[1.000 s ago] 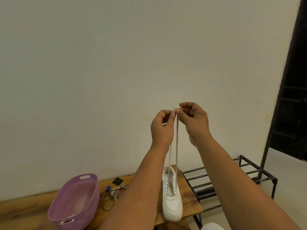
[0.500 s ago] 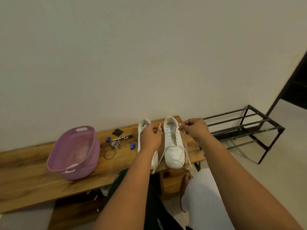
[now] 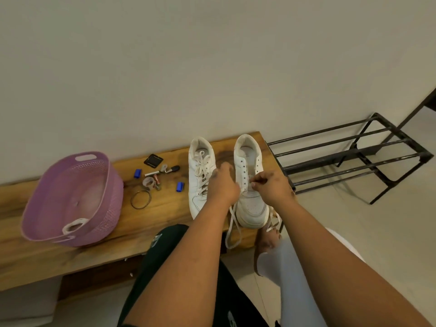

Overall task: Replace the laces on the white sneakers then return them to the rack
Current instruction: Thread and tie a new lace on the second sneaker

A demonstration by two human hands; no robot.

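Two white sneakers stand side by side, toes toward the person, on the right end of a wooden table (image 3: 99,253) with a glossy, grained top. The left sneaker (image 3: 200,175) is fully laced, its smooth leather-like upper partly covered by the left hand (image 3: 223,187). The right sneaker (image 3: 250,192) has mostly bare eyelets; a flat white lace (image 3: 232,228) runs through the lowest ones, and its loose ends hang over the table's front edge.

The right hand (image 3: 271,186) pinches the lace at the eyelets, fingers curled. The left hand is blurred; its fingers are curled near the lace, but whether they grip it I cannot tell.

A lilac perforated plastic basket (image 3: 103,197), oval with slot handles, holds a small coil of white lace (image 3: 74,225). Between basket and sneakers lie small items: a twisted metal bangle (image 3: 140,199), two blue caps (image 3: 179,186), a black square piece (image 3: 153,160), and a cluster too small to make out.

A black metal-bar rack (image 3: 349,159) stands on the floor just right of the table.
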